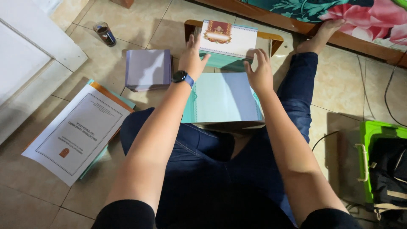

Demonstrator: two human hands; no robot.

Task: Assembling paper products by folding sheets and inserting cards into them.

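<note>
Both hands hold one card-like booklet: the left hand (191, 59) flat against its left edge, the right hand (259, 73) curled on its lower right corner, so the booklet (229, 42) stands tilted on a wooden tray (274, 38), probably to square it up. Below it a teal sheet (222, 99) lies on the floor (127, 25) between the person's legs. A purple stack (148, 68) sits just left, a paper pile (78, 133) farther left, a glass (104, 34) beyond. Open tiles remain to the right, before the green crate (368, 140).
</note>
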